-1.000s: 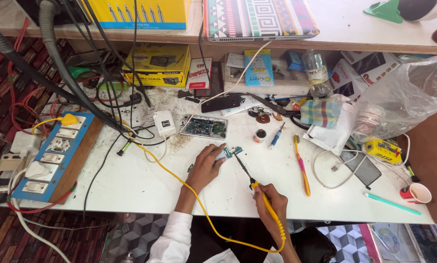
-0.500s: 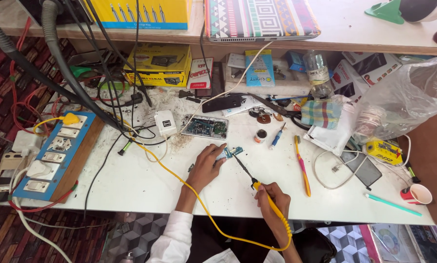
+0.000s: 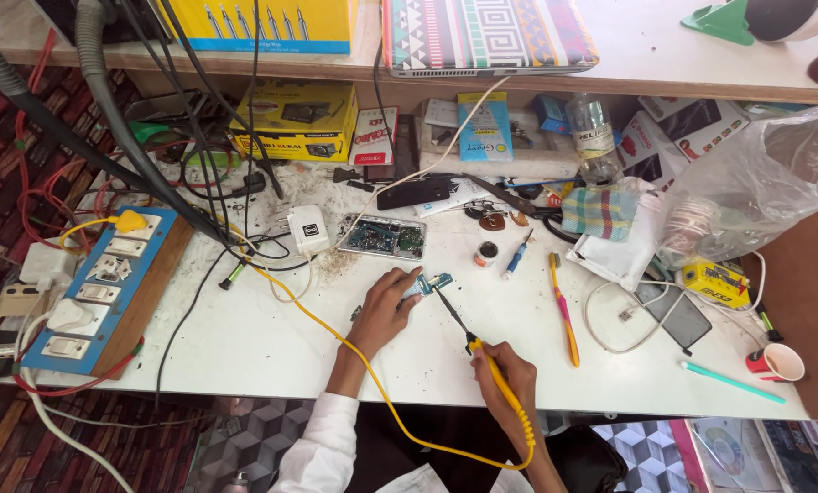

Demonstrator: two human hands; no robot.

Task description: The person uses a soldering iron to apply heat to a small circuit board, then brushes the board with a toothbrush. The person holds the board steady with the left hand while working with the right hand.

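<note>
Hands apart: left hand (image 3: 386,306) pins what looks like a small circuit board (image 3: 433,282), right hand (image 3: 509,383) grips soldering iron (image 3: 468,333).

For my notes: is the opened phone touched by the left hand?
No, the left hand rests on a small circuit board, apart from the opened phone.

Upper shelf: yellow-and-blue flat box (image 3: 261,23). Beneath it, at back of surface (image 3: 244,338): yellow carton (image 3: 292,119), red-white packet (image 3: 373,137), blue card pack (image 3: 484,126). Far right: small yellow labelled box (image 3: 717,282); dark phone screen (image 3: 672,313) beside it.
</note>
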